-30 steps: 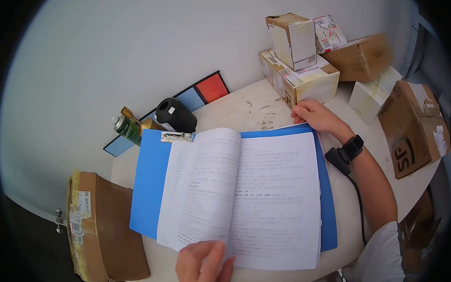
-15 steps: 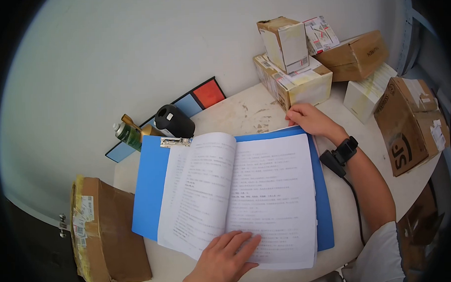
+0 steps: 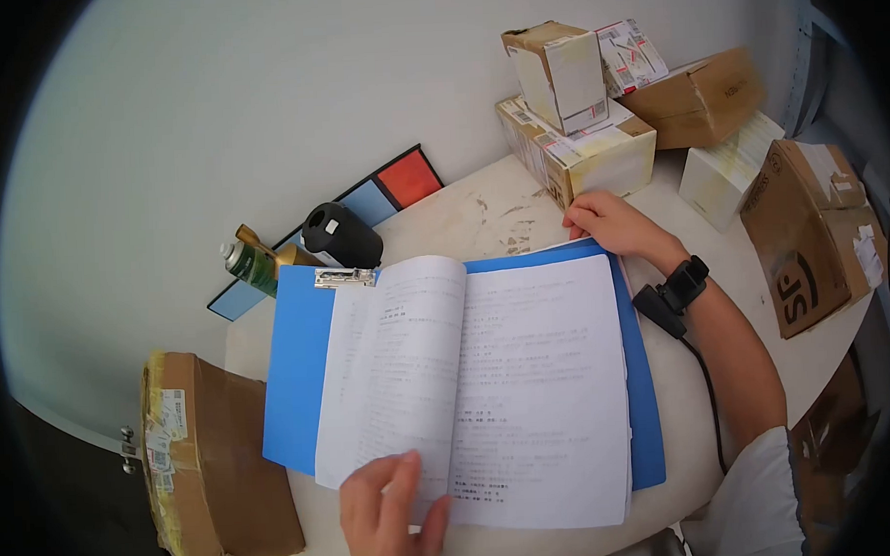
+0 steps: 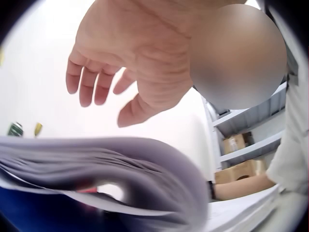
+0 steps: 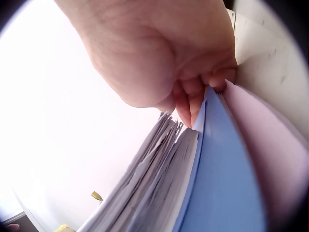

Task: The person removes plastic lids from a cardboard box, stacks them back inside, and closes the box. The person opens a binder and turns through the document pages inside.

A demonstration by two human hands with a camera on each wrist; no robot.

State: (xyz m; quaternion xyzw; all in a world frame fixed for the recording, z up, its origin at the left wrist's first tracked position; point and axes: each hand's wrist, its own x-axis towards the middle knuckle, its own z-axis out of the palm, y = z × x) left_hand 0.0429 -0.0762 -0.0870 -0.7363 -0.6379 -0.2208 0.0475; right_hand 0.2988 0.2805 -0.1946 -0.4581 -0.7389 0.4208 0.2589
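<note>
Shifted: my left hand (image 3: 387, 520), off the right-hand page, now loose-fingered over the left, holding nothing. White printed paper sheets (image 3: 546, 372), spread open on flat blue metal-clipped folder (image 3: 296, 371); my right hand (image 3: 615, 225) pinches the folder's upper edge, apparently steadying it. Beneath: off-white table (image 3: 443, 224).

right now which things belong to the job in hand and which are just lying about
Likely in use:
printed pages, near the left hand
blue folder, touched by the right hand
metal clip

Seemingly just lying about:
green can
black container
red-blue panel
cardboard boxes
</note>
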